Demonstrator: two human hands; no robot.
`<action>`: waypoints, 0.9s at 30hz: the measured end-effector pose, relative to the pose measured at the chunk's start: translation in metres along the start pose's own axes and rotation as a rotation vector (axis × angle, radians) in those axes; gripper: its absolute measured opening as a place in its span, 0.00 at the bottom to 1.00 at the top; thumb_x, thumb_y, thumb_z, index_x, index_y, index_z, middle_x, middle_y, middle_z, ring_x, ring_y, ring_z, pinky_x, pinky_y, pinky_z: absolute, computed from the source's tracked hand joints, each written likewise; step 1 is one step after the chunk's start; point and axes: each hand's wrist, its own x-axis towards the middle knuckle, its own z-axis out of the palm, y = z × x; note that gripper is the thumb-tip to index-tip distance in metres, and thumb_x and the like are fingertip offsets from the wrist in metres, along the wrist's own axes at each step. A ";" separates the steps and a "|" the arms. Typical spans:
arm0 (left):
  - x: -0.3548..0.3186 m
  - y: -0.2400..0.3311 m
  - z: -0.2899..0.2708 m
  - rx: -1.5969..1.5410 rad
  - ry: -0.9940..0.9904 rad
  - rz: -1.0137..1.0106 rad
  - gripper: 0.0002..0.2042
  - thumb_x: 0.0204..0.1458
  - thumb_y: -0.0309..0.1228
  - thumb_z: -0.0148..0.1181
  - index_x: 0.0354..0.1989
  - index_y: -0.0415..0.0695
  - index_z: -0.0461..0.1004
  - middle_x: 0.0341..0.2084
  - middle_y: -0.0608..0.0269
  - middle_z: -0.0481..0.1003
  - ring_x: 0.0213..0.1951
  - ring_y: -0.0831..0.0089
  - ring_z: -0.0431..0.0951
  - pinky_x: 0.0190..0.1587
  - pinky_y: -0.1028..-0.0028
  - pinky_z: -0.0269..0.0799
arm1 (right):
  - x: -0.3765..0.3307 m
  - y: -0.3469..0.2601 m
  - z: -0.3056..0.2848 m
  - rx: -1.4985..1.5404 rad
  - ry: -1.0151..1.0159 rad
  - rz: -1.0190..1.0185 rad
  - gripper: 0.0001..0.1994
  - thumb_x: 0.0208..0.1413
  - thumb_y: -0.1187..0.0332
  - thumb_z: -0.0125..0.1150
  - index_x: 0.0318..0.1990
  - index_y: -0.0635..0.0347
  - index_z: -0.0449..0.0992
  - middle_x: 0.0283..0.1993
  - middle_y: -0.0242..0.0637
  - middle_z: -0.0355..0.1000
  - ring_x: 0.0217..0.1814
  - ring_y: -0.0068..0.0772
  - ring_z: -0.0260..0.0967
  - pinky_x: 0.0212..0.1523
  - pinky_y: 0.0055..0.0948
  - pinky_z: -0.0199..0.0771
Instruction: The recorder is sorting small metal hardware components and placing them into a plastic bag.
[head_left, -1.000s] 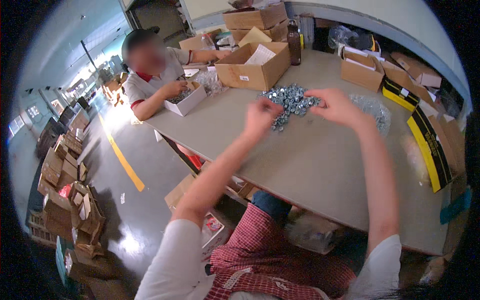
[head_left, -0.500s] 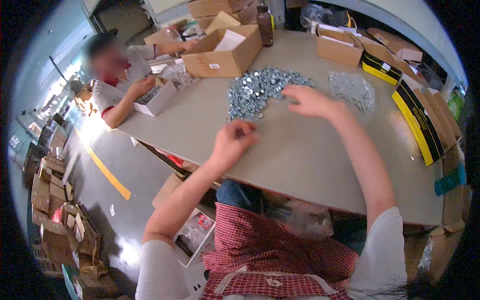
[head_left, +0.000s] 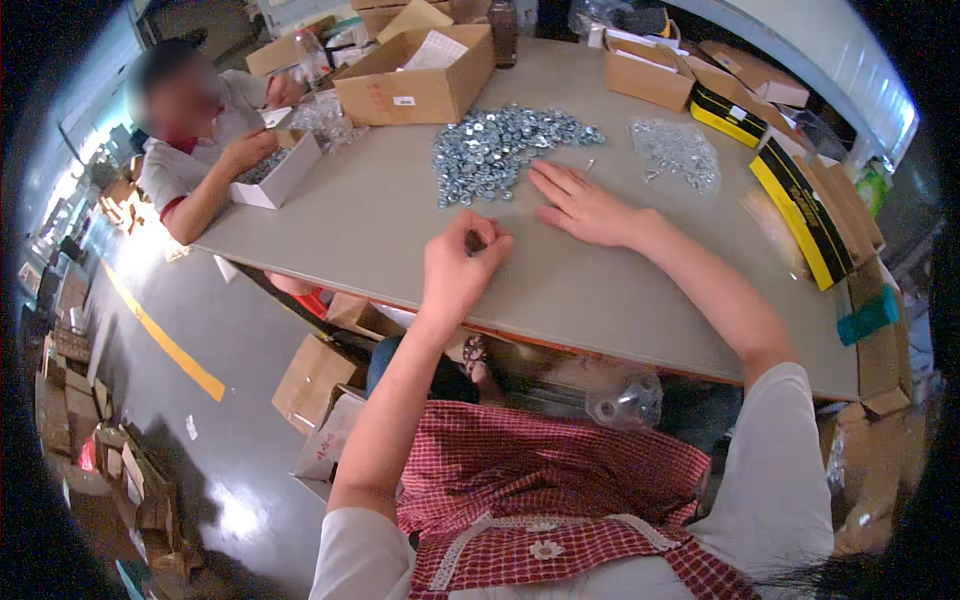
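A heap of small silver metal nuts (head_left: 500, 148) lies on the grey table (head_left: 620, 290). My left hand (head_left: 458, 268) is closed near the table's front edge, its fingertips pinching a small dark piece. My right hand (head_left: 580, 205) rests flat and open on the table just below the heap, fingers pointing toward it. A second, smaller pile of shiny metal parts (head_left: 678, 150) sits to the right of the heap.
Open cardboard boxes (head_left: 415, 75) stand at the back of the table, yellow-and-black boxes (head_left: 800, 205) along the right. Another person (head_left: 215, 140) works at a small white box (head_left: 280, 175) on the left. More cartons lie on the floor (head_left: 320, 375).
My left hand has drawn back from the heap toward the table's front edge, closed on a small piece. My right hand has settled flat below the heap.
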 end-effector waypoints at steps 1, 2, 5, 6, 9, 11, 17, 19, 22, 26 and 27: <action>-0.001 -0.002 -0.002 -0.016 -0.006 0.001 0.11 0.49 0.24 0.68 0.28 0.39 0.68 0.38 0.55 0.81 0.40 0.74 0.78 0.46 0.72 0.74 | -0.010 -0.009 -0.009 -0.009 -0.010 0.009 0.32 0.71 0.50 0.40 0.75 0.58 0.49 0.79 0.53 0.40 0.80 0.55 0.39 0.77 0.51 0.41; -0.002 -0.004 -0.004 -0.059 0.036 -0.007 0.10 0.49 0.24 0.68 0.29 0.39 0.69 0.35 0.56 0.81 0.38 0.75 0.78 0.44 0.73 0.74 | -0.024 -0.019 -0.018 -0.016 -0.071 0.029 0.32 0.71 0.50 0.42 0.75 0.57 0.49 0.79 0.52 0.40 0.80 0.55 0.38 0.77 0.49 0.40; -0.003 -0.009 -0.005 -0.175 0.084 -0.019 0.09 0.50 0.24 0.67 0.30 0.39 0.70 0.32 0.59 0.80 0.35 0.76 0.78 0.41 0.74 0.74 | -0.074 -0.042 -0.040 -0.045 -0.128 0.118 0.34 0.68 0.52 0.48 0.75 0.57 0.49 0.80 0.50 0.39 0.81 0.52 0.38 0.78 0.46 0.38; -0.001 -0.009 -0.002 -0.227 0.102 -0.020 0.09 0.50 0.23 0.67 0.30 0.40 0.69 0.32 0.60 0.80 0.35 0.77 0.78 0.41 0.75 0.74 | -0.091 -0.042 -0.047 -0.060 -0.108 0.170 0.36 0.66 0.52 0.52 0.75 0.57 0.49 0.80 0.48 0.39 0.81 0.50 0.37 0.78 0.44 0.37; 0.000 -0.012 -0.004 -0.308 0.120 0.000 0.08 0.51 0.21 0.65 0.30 0.41 0.69 0.32 0.62 0.80 0.36 0.79 0.76 0.42 0.77 0.72 | -0.123 -0.031 -0.044 0.460 0.208 0.285 0.43 0.58 0.51 0.63 0.75 0.57 0.50 0.78 0.51 0.45 0.80 0.51 0.41 0.77 0.43 0.41; 0.002 -0.010 0.005 -0.352 0.091 0.031 0.08 0.52 0.21 0.65 0.30 0.41 0.69 0.33 0.63 0.80 0.36 0.79 0.76 0.43 0.78 0.72 | -0.140 -0.010 -0.033 0.642 0.250 0.389 0.44 0.55 0.53 0.67 0.75 0.58 0.51 0.78 0.50 0.45 0.80 0.49 0.41 0.77 0.41 0.41; -0.001 -0.007 -0.004 -0.287 0.092 -0.039 0.09 0.54 0.24 0.66 0.30 0.42 0.69 0.37 0.59 0.79 0.41 0.75 0.76 0.48 0.74 0.70 | -0.105 -0.021 -0.035 0.724 0.173 0.468 0.41 0.55 0.58 0.66 0.74 0.57 0.55 0.79 0.45 0.47 0.81 0.40 0.41 0.77 0.36 0.42; 0.000 -0.013 -0.005 -0.268 0.123 0.006 0.09 0.54 0.24 0.66 0.30 0.42 0.69 0.36 0.59 0.79 0.41 0.75 0.76 0.47 0.75 0.70 | -0.079 -0.022 -0.030 0.739 0.176 0.448 0.39 0.56 0.55 0.65 0.72 0.58 0.58 0.78 0.46 0.49 0.80 0.42 0.45 0.76 0.37 0.45; 0.001 -0.017 -0.002 -0.268 0.175 0.058 0.09 0.53 0.23 0.66 0.30 0.42 0.69 0.33 0.63 0.79 0.36 0.79 0.74 0.42 0.77 0.69 | -0.043 0.015 -0.010 0.895 0.301 0.399 0.31 0.61 0.57 0.59 0.69 0.59 0.63 0.77 0.44 0.52 0.78 0.42 0.49 0.75 0.36 0.47; -0.002 0.001 0.008 -0.222 0.152 0.006 0.09 0.52 0.23 0.67 0.29 0.41 0.69 0.30 0.66 0.79 0.32 0.82 0.72 0.38 0.79 0.69 | -0.035 0.071 0.001 0.495 0.243 0.268 0.24 0.66 0.62 0.53 0.67 0.59 0.66 0.75 0.43 0.56 0.76 0.41 0.53 0.74 0.34 0.51; -0.003 0.003 0.004 -0.217 0.159 0.007 0.09 0.52 0.23 0.67 0.29 0.41 0.69 0.30 0.66 0.79 0.32 0.82 0.72 0.38 0.79 0.69 | -0.030 0.070 -0.002 0.428 0.147 0.233 0.23 0.67 0.64 0.52 0.67 0.59 0.66 0.74 0.44 0.57 0.76 0.41 0.55 0.74 0.34 0.52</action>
